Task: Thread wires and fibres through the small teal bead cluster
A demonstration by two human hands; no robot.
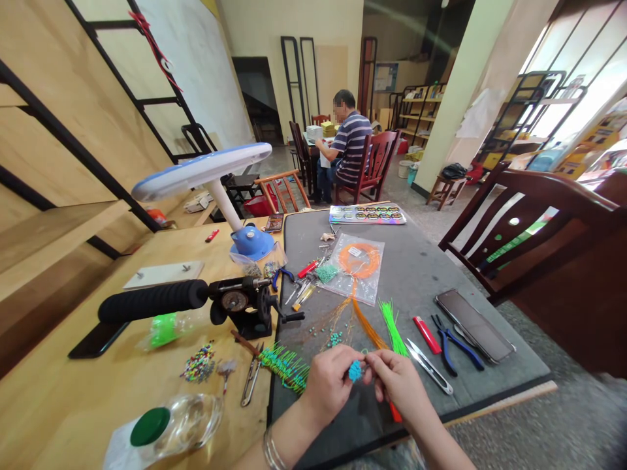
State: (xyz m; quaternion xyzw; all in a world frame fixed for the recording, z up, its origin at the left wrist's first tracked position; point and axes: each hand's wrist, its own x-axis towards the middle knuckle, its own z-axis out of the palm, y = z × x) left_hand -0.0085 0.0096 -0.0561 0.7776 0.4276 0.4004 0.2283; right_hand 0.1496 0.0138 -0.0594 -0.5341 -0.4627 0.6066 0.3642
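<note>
Closely, hands (326,385) (396,385) pinching teal beads (355,371), near gray mat's (416,248) edge

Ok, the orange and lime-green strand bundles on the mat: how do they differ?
The orange bundle is a narrow, darker sheaf, while the lime-green bundle is brighter and splays out at its upper end. The orange bundle reaches up to the clear bag; the lime-green bundle stops short of it. Both are thin strands lying on the grey mat.
</note>
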